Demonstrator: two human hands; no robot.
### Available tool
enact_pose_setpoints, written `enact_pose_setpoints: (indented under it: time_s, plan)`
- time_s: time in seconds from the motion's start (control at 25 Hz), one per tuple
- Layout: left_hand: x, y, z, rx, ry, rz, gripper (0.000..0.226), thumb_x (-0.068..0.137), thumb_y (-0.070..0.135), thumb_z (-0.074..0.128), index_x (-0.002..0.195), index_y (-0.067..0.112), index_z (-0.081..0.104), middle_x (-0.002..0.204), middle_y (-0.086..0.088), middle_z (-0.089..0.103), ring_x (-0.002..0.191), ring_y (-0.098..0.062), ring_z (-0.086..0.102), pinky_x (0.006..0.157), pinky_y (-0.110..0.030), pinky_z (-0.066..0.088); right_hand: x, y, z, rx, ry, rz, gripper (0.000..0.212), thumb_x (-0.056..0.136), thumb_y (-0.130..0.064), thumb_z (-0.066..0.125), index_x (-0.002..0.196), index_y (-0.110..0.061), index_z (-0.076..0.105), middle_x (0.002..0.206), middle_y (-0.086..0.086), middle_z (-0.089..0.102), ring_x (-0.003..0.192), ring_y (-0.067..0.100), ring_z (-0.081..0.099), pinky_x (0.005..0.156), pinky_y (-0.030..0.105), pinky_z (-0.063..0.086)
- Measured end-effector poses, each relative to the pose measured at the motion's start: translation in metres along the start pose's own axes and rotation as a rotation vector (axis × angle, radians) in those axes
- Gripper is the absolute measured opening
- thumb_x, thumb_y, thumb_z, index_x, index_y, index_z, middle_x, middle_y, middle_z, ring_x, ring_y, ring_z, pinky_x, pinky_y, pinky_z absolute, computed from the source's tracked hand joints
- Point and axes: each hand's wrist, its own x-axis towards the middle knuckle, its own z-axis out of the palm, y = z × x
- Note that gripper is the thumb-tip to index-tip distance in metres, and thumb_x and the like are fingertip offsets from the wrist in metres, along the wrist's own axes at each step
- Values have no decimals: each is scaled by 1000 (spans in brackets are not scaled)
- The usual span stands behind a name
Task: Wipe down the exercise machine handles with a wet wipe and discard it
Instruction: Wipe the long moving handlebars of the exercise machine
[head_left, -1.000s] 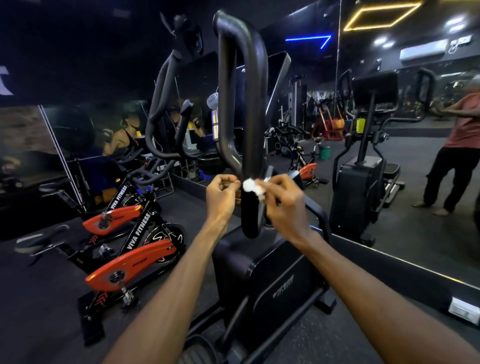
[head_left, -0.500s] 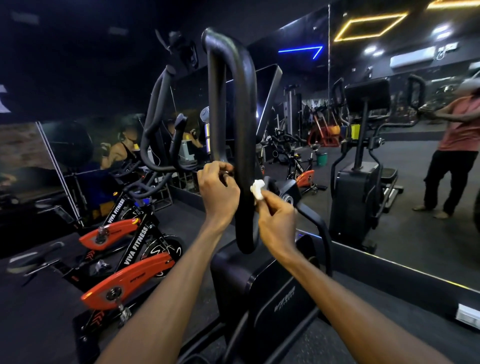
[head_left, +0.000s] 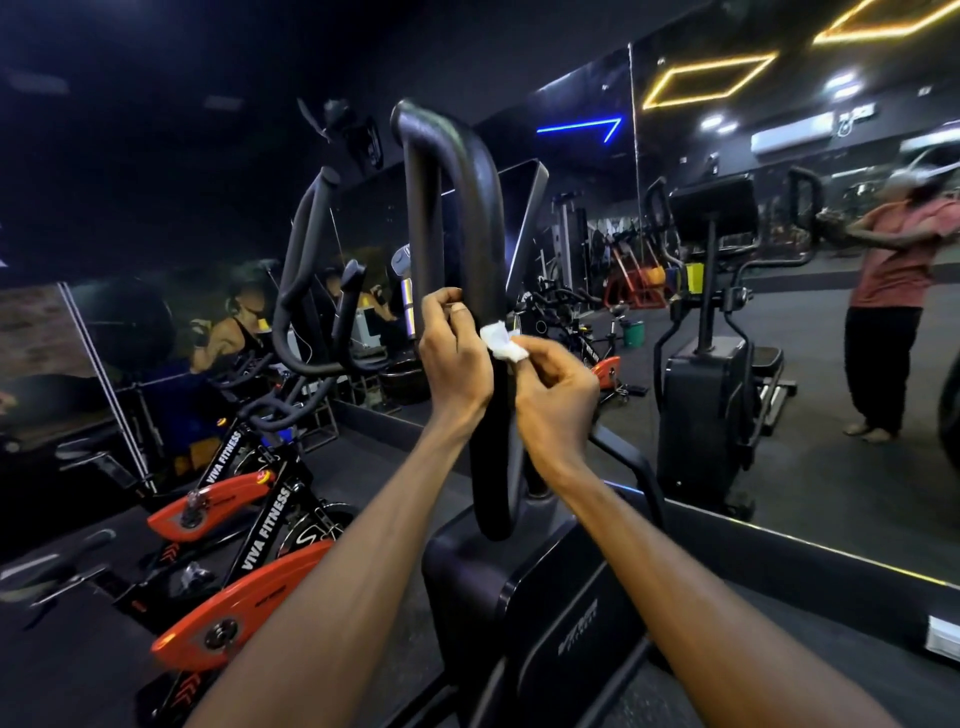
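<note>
Room: a dark gym with a black floor is showing, a mirror wall (head_left: 779, 338) is running along the right and neon outlines are glowing overhead.
Machine: a black exercise machine (head_left: 519, 597) is standing directly ahead, its looped handle (head_left: 470, 208) rising upright.
Left hand: the left hand (head_left: 452, 358) is curling its fingers around the handle's lower stretch, thumb lying against the bar.
Right hand: the right hand (head_left: 558, 400) is pinching a crumpled white wet wipe (head_left: 501, 340) between thumb and fingertips.
Wipe: it is pressing against the right side of the handle, just beside the left hand's thumb.
Left side: two orange-and-black spin bikes (head_left: 244, 545) marked VIVA FITNESS are standing near the machine.
Reflection: a person in a reddish shirt (head_left: 893, 291) is appearing in the mirror.
</note>
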Motion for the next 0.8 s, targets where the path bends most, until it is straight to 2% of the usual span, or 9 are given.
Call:
enact_pose_setpoints:
  time_s: [0.04, 0.2, 0.28, 0.36, 0.4, 0.6, 0.68, 0.76, 0.8]
  plan:
    - [1, 2, 2, -10, 4, -17, 17, 99, 12, 42, 108, 9, 56, 83, 16, 56, 74, 12, 54, 68, -12, 39, 8, -5, 5, -3, -5, -27, 27, 86, 6, 62, 94, -16, 76, 90, -5, 77, 88, 11, 73, 85, 30, 58]
    - [3, 3, 8, -19, 20, -26, 14, 97, 23, 41, 101, 16, 52, 74, 13, 53, 63, 9, 51, 62, -15, 38, -22, 7, -8, -132, -82, -30, 32, 87, 2, 59, 85, -29, 65, 82, -7, 73, 79, 16, 70, 78, 46, 56]
    - [7, 5, 9, -22, 22, -18, 14, 94, 27, 40, 98, 18, 50, 74, 12, 54, 62, 9, 51, 60, -13, 36, -2, 3, -3, -118, -62, -51, 34, 86, 3, 57, 84, -30, 63, 80, -10, 72, 77, 12, 69, 75, 41, 56]
    - [13, 8, 11, -10, 31, -16, 15, 93, 29, 40, 97, 20, 50, 78, 11, 57, 67, 10, 53, 60, -9, 36, 34, -11, 13, -112, -18, -108, 29, 85, 1, 58, 86, -28, 63, 77, -20, 69, 74, 3, 67, 71, 26, 54]
    - [16, 11, 13, -1, 40, -12, 15, 92, 29, 40, 97, 20, 51, 80, 11, 58, 68, 12, 54, 61, -7, 37, 43, -16, 17, -122, -8, -130, 28, 85, 0, 58, 86, -27, 62, 76, -22, 67, 73, 2, 66, 68, 23, 53]
    - [31, 25, 22, 70, 98, 47, 10, 95, 22, 42, 96, 18, 52, 74, 10, 56, 66, 12, 53, 60, -3, 36, 32, -5, 10, -71, -90, -119, 28, 84, 7, 54, 88, -20, 62, 79, -11, 68, 76, 14, 67, 73, 44, 55]
    - [39, 32, 24, 102, 114, 74, 8, 95, 20, 44, 97, 18, 52, 84, 4, 61, 79, 5, 57, 69, -8, 38, 67, -17, 24, -25, -44, -116, 26, 84, 7, 56, 88, -17, 62, 78, -16, 65, 76, 12, 66, 74, 43, 55]
    - [49, 37, 28, 125, 124, 115, 12, 93, 21, 45, 99, 14, 54, 97, -6, 64, 94, -18, 60, 83, -28, 45, 86, -28, 36, 3, -15, -129, 22, 85, 4, 56, 87, -18, 62, 75, -18, 64, 73, 8, 64, 72, 41, 54]
    - [53, 39, 29, 136, 127, 138, 17, 92, 22, 46, 101, 11, 55, 101, -9, 63, 95, -24, 59, 85, -34, 46, 84, -25, 36, 11, -19, -136, 21, 86, 3, 56, 88, -17, 61, 75, -17, 64, 72, 9, 64, 72, 42, 54]
